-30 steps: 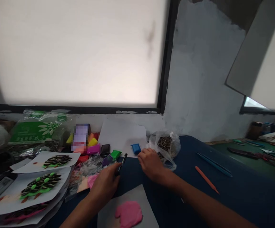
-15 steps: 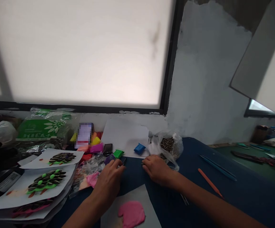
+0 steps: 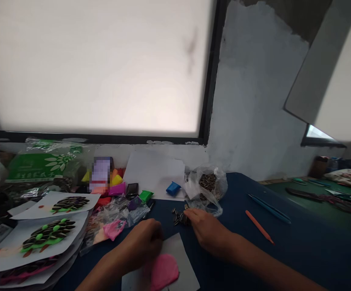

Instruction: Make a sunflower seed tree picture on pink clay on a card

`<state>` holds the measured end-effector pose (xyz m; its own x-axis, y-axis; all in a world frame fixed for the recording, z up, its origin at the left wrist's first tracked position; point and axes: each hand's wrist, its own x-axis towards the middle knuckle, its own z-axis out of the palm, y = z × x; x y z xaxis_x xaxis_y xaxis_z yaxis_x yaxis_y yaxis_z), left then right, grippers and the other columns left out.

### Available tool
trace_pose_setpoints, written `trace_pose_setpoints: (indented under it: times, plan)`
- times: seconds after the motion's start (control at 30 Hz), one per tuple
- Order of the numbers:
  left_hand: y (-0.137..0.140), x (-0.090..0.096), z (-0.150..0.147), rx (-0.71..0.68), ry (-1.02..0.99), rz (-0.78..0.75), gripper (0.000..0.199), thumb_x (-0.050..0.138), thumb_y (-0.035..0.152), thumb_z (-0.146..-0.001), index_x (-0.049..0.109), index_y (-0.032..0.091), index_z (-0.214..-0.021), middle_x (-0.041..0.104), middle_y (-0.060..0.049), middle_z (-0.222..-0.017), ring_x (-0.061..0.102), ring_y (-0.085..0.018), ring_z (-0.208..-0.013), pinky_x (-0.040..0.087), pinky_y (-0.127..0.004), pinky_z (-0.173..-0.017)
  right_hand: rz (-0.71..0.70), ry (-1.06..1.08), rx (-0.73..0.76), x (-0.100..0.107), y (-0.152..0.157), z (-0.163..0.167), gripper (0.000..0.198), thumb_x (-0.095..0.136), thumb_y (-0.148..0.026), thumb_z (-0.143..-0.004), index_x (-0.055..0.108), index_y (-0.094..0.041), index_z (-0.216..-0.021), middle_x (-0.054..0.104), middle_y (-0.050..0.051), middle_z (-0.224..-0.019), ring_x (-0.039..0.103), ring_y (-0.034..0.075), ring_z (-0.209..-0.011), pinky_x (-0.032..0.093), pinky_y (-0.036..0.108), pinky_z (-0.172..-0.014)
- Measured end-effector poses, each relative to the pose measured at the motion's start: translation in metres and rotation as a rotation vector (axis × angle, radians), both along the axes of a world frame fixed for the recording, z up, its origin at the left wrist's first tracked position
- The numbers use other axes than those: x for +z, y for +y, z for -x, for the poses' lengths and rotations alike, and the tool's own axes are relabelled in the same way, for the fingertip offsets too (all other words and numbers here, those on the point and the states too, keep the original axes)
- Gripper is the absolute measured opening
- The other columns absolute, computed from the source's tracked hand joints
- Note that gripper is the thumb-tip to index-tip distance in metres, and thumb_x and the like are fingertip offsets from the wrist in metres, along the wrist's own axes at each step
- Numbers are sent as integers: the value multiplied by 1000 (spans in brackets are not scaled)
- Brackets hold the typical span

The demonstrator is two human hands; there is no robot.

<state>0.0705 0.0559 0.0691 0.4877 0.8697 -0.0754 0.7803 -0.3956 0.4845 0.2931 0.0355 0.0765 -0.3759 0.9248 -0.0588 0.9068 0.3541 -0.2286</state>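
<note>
Blue tabletop (image 3: 236,202), right hand (image 3: 208,233) seemingly touching seeds (image 3: 180,217), left hand (image 3: 146,240) near clay (image 3: 165,270)

Near the worktop's (image 3: 309,258) right edge lies a long blue tool (image 3: 269,208), with a pointed orange tool (image 3: 259,227) further in. Beyond that edge, a green surface (image 3: 309,210) carries scissors (image 3: 339,203). Behind the back edge hangs a pale blind (image 3: 96,64).

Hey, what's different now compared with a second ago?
The left hand has let go of the black pen, now lying by the plastic wrappers, and drawn back to the paper with the pink clay. The right hand has moved nearer the camera, showing a small pile of seeds at its fingers. The seed bag and blue packet stayed put.
</note>
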Motion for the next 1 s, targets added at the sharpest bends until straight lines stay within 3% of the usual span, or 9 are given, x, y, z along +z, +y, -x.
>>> trace_pose_setpoints:
  times: [0.1,0.3,0.47,0.6,0.73,0.9,1.0]
  plan:
    - [-1,1,1,-19,-7,31,23,53,-1,-74,67,17,-77,69,-2,-83,63,-18,-76,40,-23,-61,75,-55,-90,2,-6,-8,61,39,-4,-90,42,-4,-151,45,22,-153,43,35,-141,40,48,-113]
    - [1,-6,0,-31,-2,22,24,52,0,-77,67,18,-76,69,-2,-83,61,-18,-77,38,-24,-62,121,-84,-187,-11,12,-21,71,43,-3,-87,29,-5,-157,20,18,-165,17,35,-152,22,51,-122]
    - [1,-5,-1,-16,10,4,22,52,3,-76,67,19,-75,69,-2,-84,61,-19,-78,38,-25,-63,93,-10,-194,-20,18,-20,57,35,-23,-102,31,-5,-156,23,18,-164,18,33,-152,20,51,-122]
    - [2,-8,-1,-26,-3,4,23,53,2,-75,69,18,-77,69,-2,-82,62,-19,-76,39,-24,-63,72,81,-142,-25,6,-10,62,32,-41,-105,33,-6,-156,23,17,-164,17,32,-152,19,50,-123]
    - [6,-15,0,-43,-25,-11,25,52,1,-74,70,18,-75,68,-1,-77,61,-18,-73,38,-24,-61,19,165,-97,-21,8,-3,58,31,-40,-106,35,-10,-156,29,15,-163,23,30,-151,22,50,-123]
    - [6,-17,1,-37,-29,-33,23,53,2,-75,71,17,-76,68,-2,-77,60,-19,-73,37,-25,-61,-26,183,-73,-20,36,6,58,32,-33,-106,37,1,-152,29,24,-161,22,33,-151,21,49,-122]
    - [4,-15,0,-33,-20,-31,21,54,3,-76,71,16,-75,68,-2,-77,61,-19,-73,37,-25,-61,-17,185,-48,-24,37,15,56,35,-32,-105,41,1,-150,33,24,-159,24,33,-151,20,49,-123]
